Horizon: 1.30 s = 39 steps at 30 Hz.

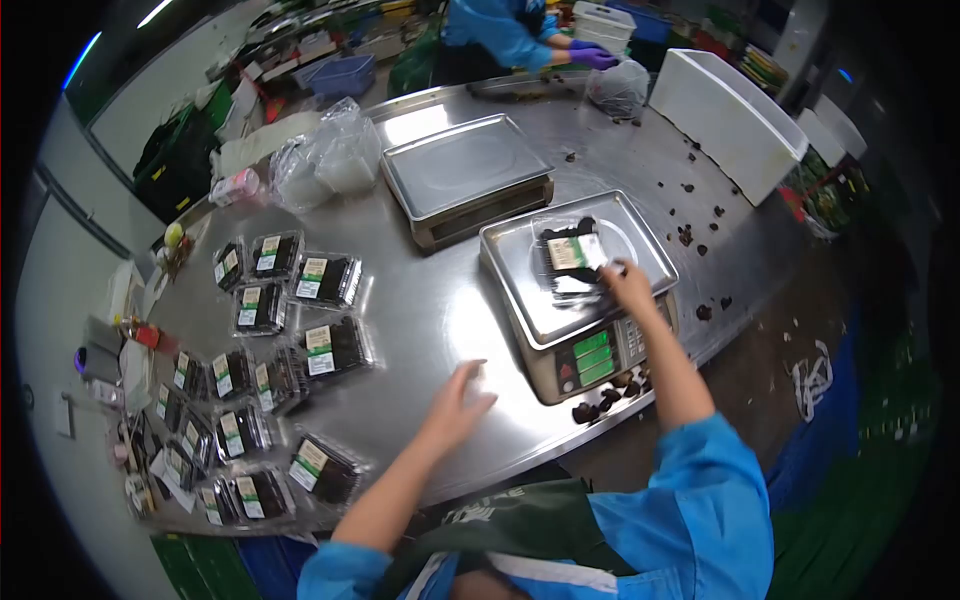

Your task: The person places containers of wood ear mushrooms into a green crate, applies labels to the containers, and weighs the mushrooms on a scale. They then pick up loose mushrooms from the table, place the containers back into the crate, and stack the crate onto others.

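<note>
A labelled clear plastic box of dark mushroom pieces sits on the steel pan of the near weighing scale, whose green display is lit. At the box's right edge is my right hand, its fingers pinched on what looks like a small dark mushroom piece. My left hand hovers over the steel table left of the scale, fingers apart and holding nothing. Loose dark mushroom pieces lie in front of the scale, by its keypad.
Several packed, labelled boxes cover the table's left side. A second scale stands behind, with clear plastic bags beside it. A white foam box is at the back right. Across the table, a person's purple-gloved hands touch a bag.
</note>
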Tool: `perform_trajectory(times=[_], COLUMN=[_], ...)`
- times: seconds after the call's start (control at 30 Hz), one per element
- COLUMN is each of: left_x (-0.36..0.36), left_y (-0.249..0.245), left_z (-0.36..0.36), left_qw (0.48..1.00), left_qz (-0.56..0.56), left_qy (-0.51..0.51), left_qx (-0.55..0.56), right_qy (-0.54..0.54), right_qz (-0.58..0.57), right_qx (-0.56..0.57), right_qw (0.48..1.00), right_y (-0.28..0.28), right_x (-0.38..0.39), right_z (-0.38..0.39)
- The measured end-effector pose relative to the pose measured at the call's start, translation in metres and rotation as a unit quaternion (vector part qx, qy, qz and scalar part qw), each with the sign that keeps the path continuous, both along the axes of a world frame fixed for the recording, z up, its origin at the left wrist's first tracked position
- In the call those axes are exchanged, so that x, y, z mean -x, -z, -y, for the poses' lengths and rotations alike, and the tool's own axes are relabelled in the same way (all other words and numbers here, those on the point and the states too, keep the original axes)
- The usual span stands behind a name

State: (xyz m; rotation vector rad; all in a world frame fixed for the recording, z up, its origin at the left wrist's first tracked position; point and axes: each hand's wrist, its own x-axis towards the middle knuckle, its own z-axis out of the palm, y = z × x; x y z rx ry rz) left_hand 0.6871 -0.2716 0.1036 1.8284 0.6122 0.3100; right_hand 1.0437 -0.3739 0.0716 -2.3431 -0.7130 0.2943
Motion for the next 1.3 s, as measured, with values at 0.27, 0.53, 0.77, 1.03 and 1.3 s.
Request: perform_trajectory(times=[0.27, 0.53, 0.77, 1.03, 1.3], left_x=[-0.185, -0.199, -0.243, -0.264, -0.306], left_y=[-0.018, -0.005, -0.018, -0.017, -0.038], left_z=[-0.016, 0.03, -0.046, -0.055, -0.014], left_qw=[0.913, 0.945, 0.816, 0.725, 0.794], left_qz=[-0.119, -0.08, -0.043, 0.024, -0.151], left_qy=[0.023, 0.19, 0.17, 0.323, 0.31], left_qx=[-0.39, -0.253, -0.551, -0.608, -0.501], right_qy=[-0.051, -0.222, -0.199, -0.248, -0.245], right_qz=[-0.16, -0.067, -0.056, -0.102, -0.14], right_qx=[-0.205, -0.18, -0.181, -0.19, -0.128], right_qw=[0.964, 0.956, 0.961, 0.944, 0.951], right_y=[0.008, 0.0, -0.004, 0.0, 0.003], right_x=[-0.002, -0.093, -0.071, -0.087, -0.096], right_z=[0.001, -0.042, -0.002, -0.008, -0.009])
